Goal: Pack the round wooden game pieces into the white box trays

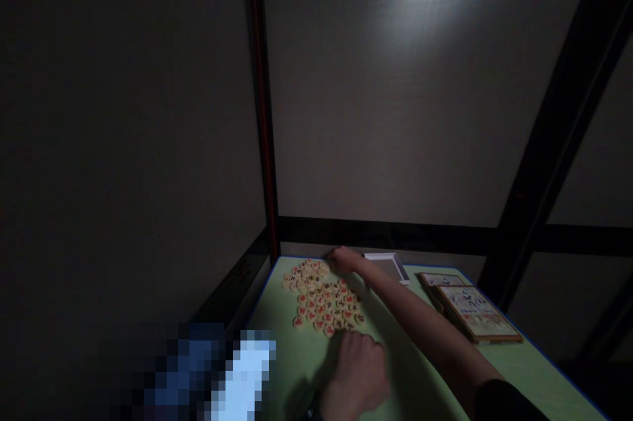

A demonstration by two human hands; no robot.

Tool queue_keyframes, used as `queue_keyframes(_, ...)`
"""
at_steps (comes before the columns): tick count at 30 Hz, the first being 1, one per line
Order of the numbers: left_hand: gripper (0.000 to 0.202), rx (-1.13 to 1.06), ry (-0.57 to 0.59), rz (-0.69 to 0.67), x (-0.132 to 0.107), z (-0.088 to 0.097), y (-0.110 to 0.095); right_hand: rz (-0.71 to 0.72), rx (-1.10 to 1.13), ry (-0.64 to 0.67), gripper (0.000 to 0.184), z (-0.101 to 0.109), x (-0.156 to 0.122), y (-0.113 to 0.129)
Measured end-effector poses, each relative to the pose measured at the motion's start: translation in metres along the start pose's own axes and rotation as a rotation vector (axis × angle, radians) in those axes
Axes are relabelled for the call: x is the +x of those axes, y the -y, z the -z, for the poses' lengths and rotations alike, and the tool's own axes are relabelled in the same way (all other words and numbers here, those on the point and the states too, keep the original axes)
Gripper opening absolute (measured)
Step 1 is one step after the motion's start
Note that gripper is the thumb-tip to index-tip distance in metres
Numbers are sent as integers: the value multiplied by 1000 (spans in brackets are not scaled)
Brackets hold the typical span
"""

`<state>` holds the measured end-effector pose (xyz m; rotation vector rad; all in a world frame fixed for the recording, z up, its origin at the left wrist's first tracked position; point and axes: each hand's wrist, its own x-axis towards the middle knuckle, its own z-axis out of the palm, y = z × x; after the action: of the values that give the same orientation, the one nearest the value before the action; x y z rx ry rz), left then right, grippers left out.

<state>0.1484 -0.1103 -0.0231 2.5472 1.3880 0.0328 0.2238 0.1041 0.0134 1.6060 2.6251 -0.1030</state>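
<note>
Small, round, pale wood-coloured discs [320, 307] bear red or black Chinese characters, too small to read individually; the flat, cream-faced, brown-edged box [482, 313] carries dark brush-style characters, seemingly illegible here.

Discs [320, 309] on the table [291, 358], left of the tray [402, 270]

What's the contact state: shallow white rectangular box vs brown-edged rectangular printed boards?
Apart. Head view shows a strip of green tabletop between the white box and the printed boards.
</note>
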Motion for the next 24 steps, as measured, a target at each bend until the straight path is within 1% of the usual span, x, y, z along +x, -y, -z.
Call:
queue_keyframes(4, 38, -26, -5, 1, 3, -6, 2, -5, 24, -7, 34, -9, 14, 9)
queue_keyframes(7, 38, -32, -3, 2, 3, -3, 2, 13, 65, -33, 35, -5, 12, 3)
queue_keyframes(11, 38, -20, 8, -13, -1, 4, -1, 29, 135, -34, 35, 3, -9, -17)
queue_keyframes(14, 38, -3, -1, -16, -2, 7, -1, 20, 188, -27, 33, 0, -33, -28)
queue_keyframes(18, 38, 18, -31, 6, -4, 7, 1, -13, 274, -23, 32, -10, -53, -29)
queue_keyframes(24, 37, 52, -35, 7, -5, 5, 2, -65, 376, 32, 34, -11, -56, -26)
